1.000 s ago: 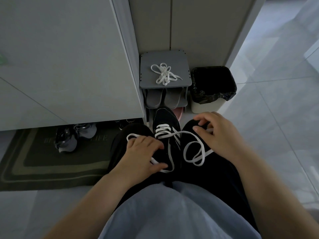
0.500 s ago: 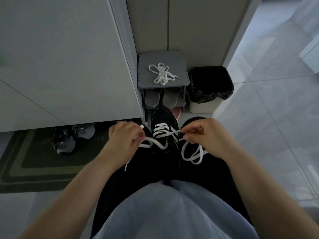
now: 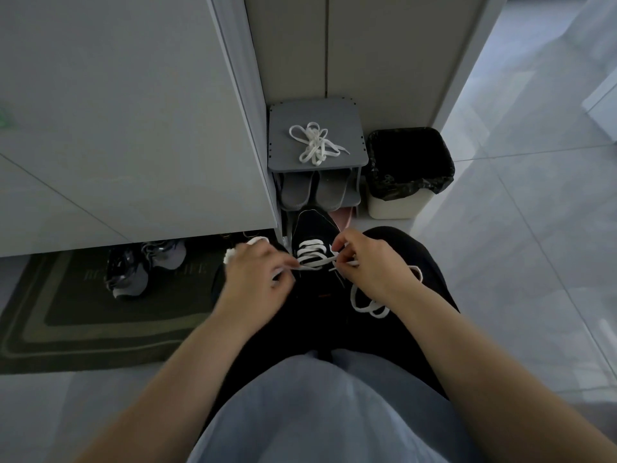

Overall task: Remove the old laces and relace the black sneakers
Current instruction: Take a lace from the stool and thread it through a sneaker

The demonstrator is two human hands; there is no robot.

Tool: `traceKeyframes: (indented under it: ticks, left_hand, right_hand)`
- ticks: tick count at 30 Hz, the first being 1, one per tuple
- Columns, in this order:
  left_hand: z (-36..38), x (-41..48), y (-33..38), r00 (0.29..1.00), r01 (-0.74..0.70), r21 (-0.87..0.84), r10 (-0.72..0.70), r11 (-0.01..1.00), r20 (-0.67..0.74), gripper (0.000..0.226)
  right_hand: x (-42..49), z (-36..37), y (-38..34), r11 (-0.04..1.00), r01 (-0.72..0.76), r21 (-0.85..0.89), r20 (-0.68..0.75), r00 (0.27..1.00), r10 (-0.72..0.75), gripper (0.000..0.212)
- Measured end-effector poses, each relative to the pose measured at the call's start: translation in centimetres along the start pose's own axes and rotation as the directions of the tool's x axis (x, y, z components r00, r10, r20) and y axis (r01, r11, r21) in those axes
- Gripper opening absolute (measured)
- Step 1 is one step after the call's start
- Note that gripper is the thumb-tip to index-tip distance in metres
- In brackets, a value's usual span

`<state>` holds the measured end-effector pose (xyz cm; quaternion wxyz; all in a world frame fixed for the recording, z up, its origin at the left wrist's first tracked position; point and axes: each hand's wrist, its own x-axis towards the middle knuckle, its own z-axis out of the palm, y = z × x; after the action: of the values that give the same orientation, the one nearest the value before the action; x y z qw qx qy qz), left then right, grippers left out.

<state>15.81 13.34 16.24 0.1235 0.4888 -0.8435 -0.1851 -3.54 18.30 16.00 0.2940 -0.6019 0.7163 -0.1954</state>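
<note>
Fingers [image 3: 278, 262] of the left hand [image 3: 253, 279] curled round one end of the flat white shoelace [image 3: 310, 259], with a bunch of it showing white past the knuckles. Fingers [image 3: 339, 243] of the right hand [image 3: 374, 267] pinched on the other end. A second back, spread low on the lap among slack loops; half a second back, raised to the shoe and gripping; now drawn apart, the left blurred mid-pull, with one strand stretched thin in between. Reads as a fresh crossing being snugged down, far from a finished lacing. Only a few rows so far across the toe end of the black low-top sneaker [image 3: 314, 225], propped between the knees, toe toward the small grey shoe rack [image 3: 347, 116]. Slack loop on the right thigh shrunk. Tangled old white laces [image 3: 315, 143] lying on the rack's top, so removal looks done for this shoe at least.
</note>
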Motion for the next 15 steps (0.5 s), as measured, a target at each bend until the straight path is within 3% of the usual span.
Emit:
traceKeyframes:
  ticks: [3, 6, 15]
  left_hand:
    - [2.4, 0.1, 2.5, 0.99, -0.013, 0.022, 0.009, 1.0, 0.142, 0.029]
    - [3.7, 0.6, 3.4, 0.979, 0.042, 0.067, -0.054, 0.997, 0.196, 0.037]
    - [4.3, 0.9, 4.0, 0.966, 0.208, -0.011, -0.204, 0.978, 0.157, 0.035]
  right_hand:
    - [0.1, -0.1, 0.1, 1.0, 0.016, -0.007, 0.015, 1.0, -0.016, 0.018]
    - [0.1, -0.3, 0.4, 1.0, 0.029, 0.004, 0.024, 0.999, -0.03, 0.018]
    - [-0.5, -0.1, 1.0, 0.986, -0.012, 0.168, -0.01, 1.0, 0.014, 0.02]
